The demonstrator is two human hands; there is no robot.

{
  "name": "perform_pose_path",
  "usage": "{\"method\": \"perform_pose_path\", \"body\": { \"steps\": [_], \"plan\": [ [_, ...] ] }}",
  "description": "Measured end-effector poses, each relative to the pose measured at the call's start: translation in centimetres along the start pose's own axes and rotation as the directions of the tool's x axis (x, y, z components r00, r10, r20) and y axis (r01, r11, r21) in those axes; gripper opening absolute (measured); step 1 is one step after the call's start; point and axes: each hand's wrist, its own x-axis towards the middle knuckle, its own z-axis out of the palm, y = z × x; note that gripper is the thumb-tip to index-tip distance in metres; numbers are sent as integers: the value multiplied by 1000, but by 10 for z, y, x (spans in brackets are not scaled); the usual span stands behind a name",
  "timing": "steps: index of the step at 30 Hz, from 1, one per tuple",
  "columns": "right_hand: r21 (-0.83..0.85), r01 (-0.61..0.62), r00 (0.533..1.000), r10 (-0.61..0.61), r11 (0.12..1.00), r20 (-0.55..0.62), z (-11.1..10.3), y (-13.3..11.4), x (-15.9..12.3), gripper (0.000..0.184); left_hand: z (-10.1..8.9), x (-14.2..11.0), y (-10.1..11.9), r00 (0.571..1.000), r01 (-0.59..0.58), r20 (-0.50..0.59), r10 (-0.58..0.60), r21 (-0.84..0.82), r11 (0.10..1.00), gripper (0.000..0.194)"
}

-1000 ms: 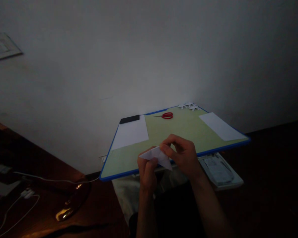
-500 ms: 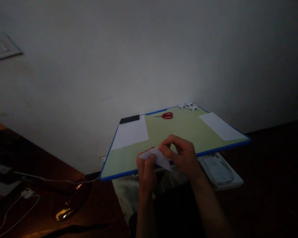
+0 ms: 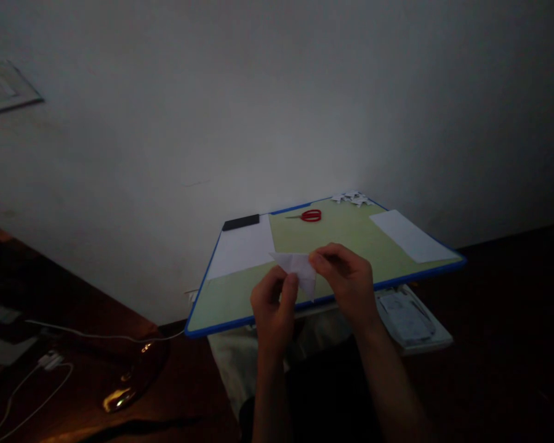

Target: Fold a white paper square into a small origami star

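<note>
My left hand [image 3: 276, 301] pinches the folded paper [image 3: 300, 269]; my right hand [image 3: 344, 277] grips its three o'clock edge

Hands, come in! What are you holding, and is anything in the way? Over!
Left hand and right hand both gripping folded paper. Paper held up over green board. Nothing blocking; scissors lie beyond hands. Over.
</note>
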Motion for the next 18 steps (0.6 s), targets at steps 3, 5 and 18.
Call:
{"method": "perform_pose_path", "body": {
  "steps": [3, 5, 18],
  "plan": [
    [10, 0, 1000, 0, 1000, -9, 0, -2, 1, 12, 2, -1, 0, 1000, -14, 10, 14, -27, 1000, 32],
    [17, 8, 1000, -7, 1000, -21, 1, -3, 1, 13, 2, -3, -2, 999, -25, 21, 25, -11, 1000, 33],
    [77, -61, 998, 61, 995, 14, 2, -6, 4, 13, -3, -1, -6, 998, -3, 61, 5, -24, 1000, 36]
  ]
}}
